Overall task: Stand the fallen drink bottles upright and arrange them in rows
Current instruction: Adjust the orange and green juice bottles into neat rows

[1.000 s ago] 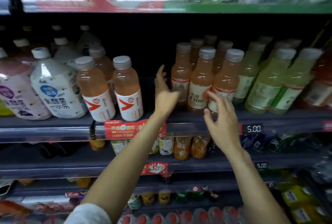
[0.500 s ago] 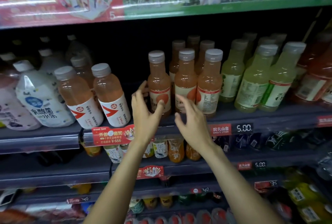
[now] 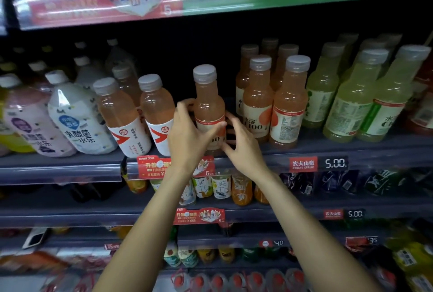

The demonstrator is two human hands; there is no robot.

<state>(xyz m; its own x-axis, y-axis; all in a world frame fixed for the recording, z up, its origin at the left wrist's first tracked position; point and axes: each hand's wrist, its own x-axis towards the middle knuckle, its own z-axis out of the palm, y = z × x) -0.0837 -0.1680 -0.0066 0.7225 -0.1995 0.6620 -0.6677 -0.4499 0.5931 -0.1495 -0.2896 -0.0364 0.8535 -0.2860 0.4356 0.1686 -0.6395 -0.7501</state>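
Observation:
An orange drink bottle (image 3: 208, 102) with a grey cap stands upright near the shelf's front edge, apart from its group. My left hand (image 3: 187, 137) wraps its left side, thumb across the label. My right hand (image 3: 242, 148) holds its lower right side with fingers curled around it. To the right, more orange bottles of the same kind (image 3: 289, 104) stand upright in rows. To the left, two orange bottles with white and red labels (image 3: 121, 116) lean to the left.
A white bottle (image 3: 77, 116) and a pink bottle (image 3: 28, 125) lean at the far left. Green drink bottles (image 3: 353, 102) stand in rows on the right. The shelf edge (image 3: 375, 153) carries price tags. Lower shelves hold several smaller bottles.
Both hands have closed on the front orange bottle, which now stands further left, separated from the other orange bottles. The view has shifted slightly downward and closer.

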